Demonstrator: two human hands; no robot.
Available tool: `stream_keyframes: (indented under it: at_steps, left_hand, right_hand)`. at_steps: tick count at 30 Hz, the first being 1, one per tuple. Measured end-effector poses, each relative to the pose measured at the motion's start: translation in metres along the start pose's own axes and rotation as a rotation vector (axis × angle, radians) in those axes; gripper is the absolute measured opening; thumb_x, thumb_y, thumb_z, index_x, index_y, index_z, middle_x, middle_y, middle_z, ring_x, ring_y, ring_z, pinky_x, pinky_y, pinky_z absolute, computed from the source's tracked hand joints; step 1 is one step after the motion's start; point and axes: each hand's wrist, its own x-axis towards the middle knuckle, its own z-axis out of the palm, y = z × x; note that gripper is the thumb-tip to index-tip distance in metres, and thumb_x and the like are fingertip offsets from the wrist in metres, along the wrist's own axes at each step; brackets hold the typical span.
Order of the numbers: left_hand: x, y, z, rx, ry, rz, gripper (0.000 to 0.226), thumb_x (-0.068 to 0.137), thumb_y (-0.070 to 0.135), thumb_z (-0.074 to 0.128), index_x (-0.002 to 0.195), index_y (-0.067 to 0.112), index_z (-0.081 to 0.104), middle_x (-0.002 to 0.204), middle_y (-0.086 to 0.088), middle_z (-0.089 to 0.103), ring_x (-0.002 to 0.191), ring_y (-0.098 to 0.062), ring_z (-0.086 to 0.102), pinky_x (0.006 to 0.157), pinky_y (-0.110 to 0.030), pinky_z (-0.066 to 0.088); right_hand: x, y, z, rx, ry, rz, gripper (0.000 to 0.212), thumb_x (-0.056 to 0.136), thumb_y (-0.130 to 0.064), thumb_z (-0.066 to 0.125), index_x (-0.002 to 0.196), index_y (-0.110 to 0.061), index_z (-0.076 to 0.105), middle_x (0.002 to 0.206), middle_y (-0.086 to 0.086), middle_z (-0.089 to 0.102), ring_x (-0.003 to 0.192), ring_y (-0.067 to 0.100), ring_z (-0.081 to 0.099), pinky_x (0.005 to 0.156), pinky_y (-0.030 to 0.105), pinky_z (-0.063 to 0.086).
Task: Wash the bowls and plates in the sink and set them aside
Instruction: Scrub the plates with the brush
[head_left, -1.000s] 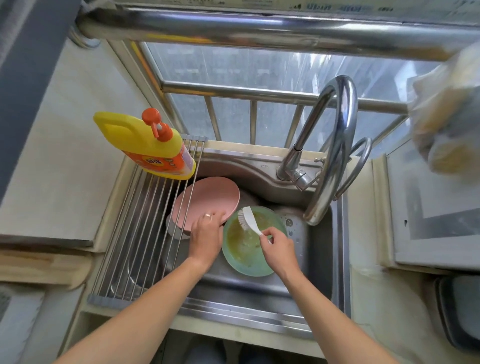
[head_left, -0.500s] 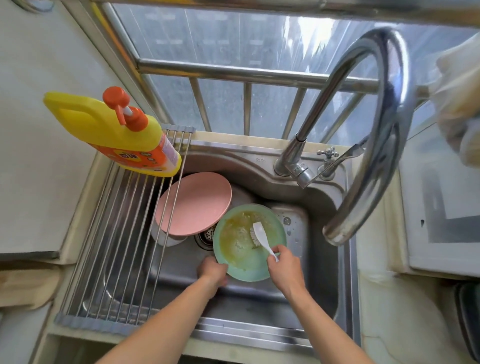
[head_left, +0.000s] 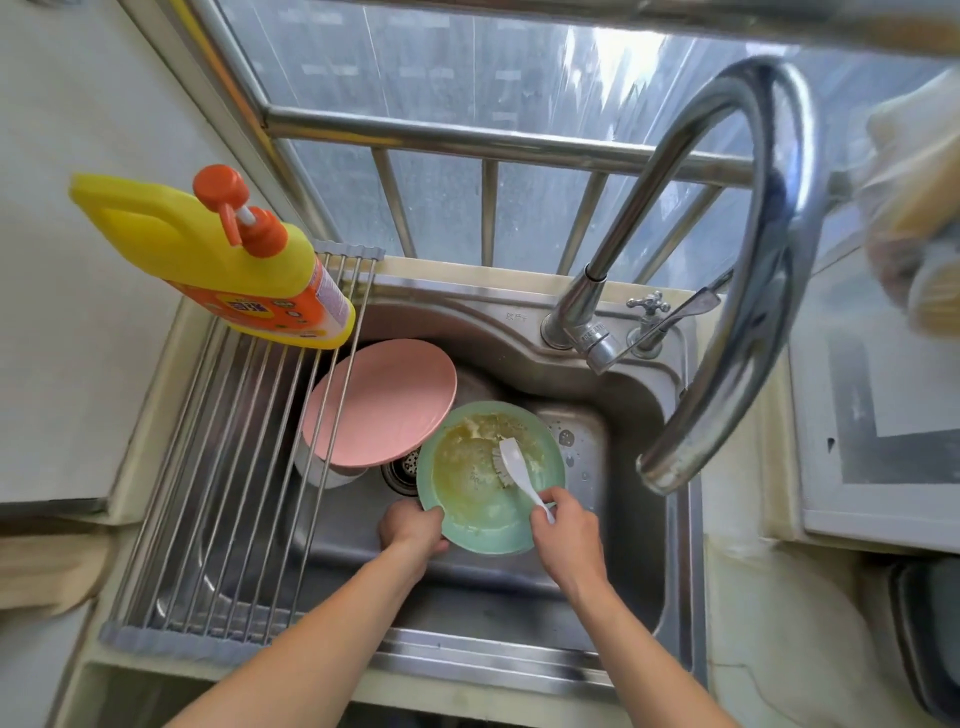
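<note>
A green bowl (head_left: 483, 525) smeared with yellowish residue sits tilted in the steel sink (head_left: 587, 566). My left hand (head_left: 413, 530) grips its near-left rim. My right hand (head_left: 566, 535) holds the handle of a white dish brush (head_left: 515, 461), whose bristles press on the inside of the bowl. A pink plate (head_left: 382, 410) lies face up behind and to the left, resting on a pale bowl (head_left: 322, 473) that is mostly hidden under it. The drain strainer (head_left: 402, 470) shows between plate and green bowl.
A roll-up steel drying rack (head_left: 234, 467) covers the sink's left part, with a yellow detergent bottle (head_left: 218, 265) at its far end. The curved tap (head_left: 748, 270) arches over the right side, its spout above the sink's right edge. Window bars stand behind.
My left hand left the pink plate and took the green bowl's near rim. The brush shifted from the bowl's far-left side toward its right side. The view moved closer and lower.
</note>
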Motion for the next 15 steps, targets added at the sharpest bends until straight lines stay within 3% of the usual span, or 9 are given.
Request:
stream_keyframes:
  at_steps: [3, 9, 12, 15]
  left_hand:
    - [-0.014, 0.012, -0.005, -0.136, -0.184, 0.001, 0.024, 0.094, 0.002, 0.052, 0.113, 0.014, 0.062, 0.106, -0.008, 0.071, 0.089, -0.028, 0.073, 0.065, -0.044, 0.064]
    - [-0.049, 0.037, -0.023, -0.15, -0.475, -0.032, 0.056, 0.089, -0.011, 0.034, 0.133, 0.024, 0.043, 0.125, -0.01, 0.061, 0.101, -0.038, 0.068, 0.068, -0.051, 0.062]
    - [-0.054, 0.04, -0.031, -0.154, -0.55, -0.072, 0.066, 0.085, -0.015, 0.032, 0.138, 0.026, 0.039, 0.135, -0.013, 0.055, 0.111, -0.047, 0.061, 0.07, -0.057, 0.06]
    - [-0.058, 0.042, -0.036, -0.195, -0.587, -0.09, 0.07, 0.084, -0.018, 0.031, 0.139, 0.024, 0.039, 0.137, -0.017, 0.052, 0.115, -0.051, 0.057, 0.073, -0.063, 0.058]
  right_hand:
    - [-0.001, -0.004, -0.004, 0.014, -0.006, -0.002, 0.027, 0.093, -0.024, 0.052, 0.114, -0.018, 0.068, 0.096, 0.01, 0.071, 0.088, 0.031, 0.066, 0.079, 0.042, 0.055]
    - [-0.005, -0.013, -0.012, 0.056, 0.055, 0.056, 0.028, 0.095, -0.022, 0.048, 0.119, -0.023, 0.063, 0.097, 0.007, 0.069, 0.089, 0.029, 0.065, 0.076, 0.041, 0.055]
    - [-0.009, -0.023, -0.016, 0.092, 0.056, 0.035, 0.021, 0.095, -0.027, 0.05, 0.108, -0.028, 0.066, 0.091, 0.004, 0.07, 0.084, 0.025, 0.065, 0.074, 0.038, 0.055]
    - [-0.022, -0.033, -0.02, 0.109, -0.052, -0.109, 0.01, 0.09, -0.029, 0.058, 0.092, -0.029, 0.068, 0.076, -0.001, 0.068, 0.071, 0.015, 0.061, 0.068, 0.032, 0.049]
